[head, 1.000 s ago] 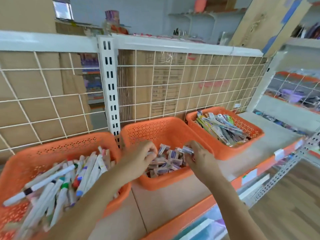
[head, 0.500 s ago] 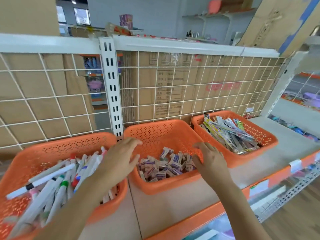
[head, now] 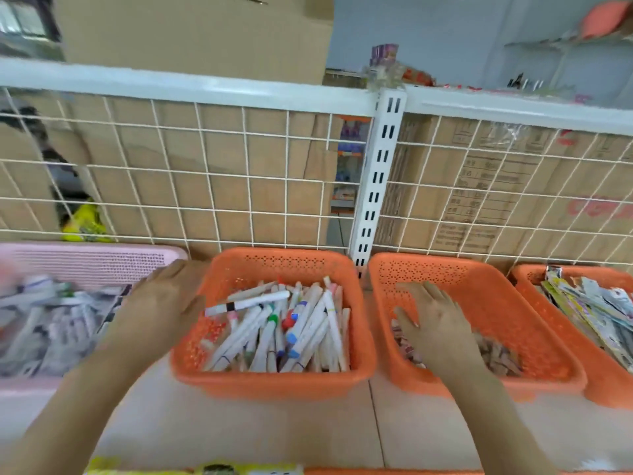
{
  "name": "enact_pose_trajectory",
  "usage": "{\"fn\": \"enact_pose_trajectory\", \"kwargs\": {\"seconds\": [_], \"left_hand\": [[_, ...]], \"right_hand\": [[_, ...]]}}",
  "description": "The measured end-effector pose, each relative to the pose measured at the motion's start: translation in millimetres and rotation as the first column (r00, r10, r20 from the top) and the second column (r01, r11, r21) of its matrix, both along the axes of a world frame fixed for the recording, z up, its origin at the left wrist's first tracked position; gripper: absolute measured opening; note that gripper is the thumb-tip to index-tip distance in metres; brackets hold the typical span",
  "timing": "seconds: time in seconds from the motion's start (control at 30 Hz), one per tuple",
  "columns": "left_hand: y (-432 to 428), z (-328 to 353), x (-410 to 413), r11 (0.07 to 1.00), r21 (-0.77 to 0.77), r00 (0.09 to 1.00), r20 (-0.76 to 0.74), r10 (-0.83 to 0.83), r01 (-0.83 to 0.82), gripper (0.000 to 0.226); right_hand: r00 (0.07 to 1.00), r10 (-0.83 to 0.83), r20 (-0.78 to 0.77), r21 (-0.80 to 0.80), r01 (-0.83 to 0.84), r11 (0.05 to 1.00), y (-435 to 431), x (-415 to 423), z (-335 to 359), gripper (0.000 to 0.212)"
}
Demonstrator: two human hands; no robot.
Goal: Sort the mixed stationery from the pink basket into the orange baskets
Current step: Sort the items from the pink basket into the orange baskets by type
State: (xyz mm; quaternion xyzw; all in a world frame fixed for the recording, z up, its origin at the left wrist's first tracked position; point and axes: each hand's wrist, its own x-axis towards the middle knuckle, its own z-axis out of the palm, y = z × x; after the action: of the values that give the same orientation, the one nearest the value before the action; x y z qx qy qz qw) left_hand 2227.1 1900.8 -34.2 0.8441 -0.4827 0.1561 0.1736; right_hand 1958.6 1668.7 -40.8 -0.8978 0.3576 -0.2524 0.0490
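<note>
On my feed, far left of frame: pink basket [head: 89, 265] with the mixed stationery [head: 51, 320] piled inside, blurry. Left hand [head: 164, 303] is flat and loose-fingered, holding nothing, at the edge of the first orange basket [head: 274, 383], which is full of markers [head: 284, 323]. Right hand [head: 435, 320] is splayed wide over the second orange basket [head: 479, 279]. The third orange basket [head: 603, 389] sits at the right edge.

1 pink basket [head: 89, 265], 3 orange baskets [head: 274, 382] [head: 462, 279] [head: 603, 389] (rightmost partly out of frame), 2 hands [head: 164, 303] [head: 435, 323]
</note>
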Motion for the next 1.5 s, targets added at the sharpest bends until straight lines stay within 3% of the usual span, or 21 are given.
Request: {"fn": "enact_pose_trajectory", "kwargs": {"seconds": [0.1, 0.17, 0.27, 0.43, 0.6, 0.83, 1.0, 1.07, 1.13, 1.23, 1.33, 1.5], "left_hand": [[39, 1, 23, 0.997, -0.050, 0.998, 0.007, 0.066, -0.066, 0.050], [63, 4, 34, 0.989, -0.054, 0.990, 0.002, 0.138, -0.137, 0.039], [99, 0, 62, 0.980, -0.048, 0.981, 0.006, 0.194, -0.194, 0.038], [150, -2, 105, 0.973, 0.026, 0.973, -0.001, 0.231, -0.231, 0.047], [184, -9, 151, 0.963, 0.056, 0.950, -0.156, 0.270, -0.264, 0.043], [191, -24, 190, 0.959, 0.226, 0.966, -0.154, 0.207, -0.170, 0.043], [172, -47, 215, 0.893, 0.439, 0.901, -0.340, 0.268, -0.100, 0.037], [164, -48, 220, 0.873, 0.484, 0.885, -0.377, 0.274, -0.065, 0.037], [155, -44, 220, 0.837, 0.547, 0.861, -0.409, 0.303, -0.035, 0.040], [145, -45, 223, 0.779, 0.627, 0.842, -0.431, 0.324, 0.021, 0.044], [141, -46, 223, 0.758, 0.652, 0.808, -0.452, 0.378, 0.010, 0.046], [134, -52, 222, 0.762, 0.647, 0.777, -0.458, 0.432, -0.042, 0.070]], "right_hand": [[0.998, 0.068, -0.004, -0.033, -0.068, 0.997, 17, 35, 3, 0.032], [0.991, 0.136, 0.000, -0.058, -0.136, 0.989, 29, 59, 5, 0.038], [0.980, 0.196, 0.026, -0.054, -0.194, 0.979, 52, 93, 7, 0.022], [0.963, 0.267, 0.041, -0.027, -0.266, 0.964, 100, 153, 10, 0.022], [0.950, 0.312, 0.012, -0.029, -0.312, 0.950, 150, 212, 8, 0.032], [0.899, 0.410, -0.156, 0.132, -0.392, 0.910, 200, 287, -5, 0.037], [0.768, 0.580, -0.271, 0.390, -0.464, 0.796, 227, 343, -12, 0.040], [0.716, 0.617, -0.328, 0.470, -0.442, 0.764, 235, 362, -18, 0.028], [0.670, 0.609, -0.425, 0.483, -0.401, 0.779, 244, 378, -25, 0.016], [0.629, 0.550, -0.549, 0.456, -0.326, 0.828, 252, 394, -30, 0.029], [0.607, 0.517, -0.603, 0.444, -0.283, 0.850, 255, 402, -32, 0.037], [0.630, 0.437, -0.642, 0.332, -0.286, 0.899, 259, 410, -44, 0.035]]}}
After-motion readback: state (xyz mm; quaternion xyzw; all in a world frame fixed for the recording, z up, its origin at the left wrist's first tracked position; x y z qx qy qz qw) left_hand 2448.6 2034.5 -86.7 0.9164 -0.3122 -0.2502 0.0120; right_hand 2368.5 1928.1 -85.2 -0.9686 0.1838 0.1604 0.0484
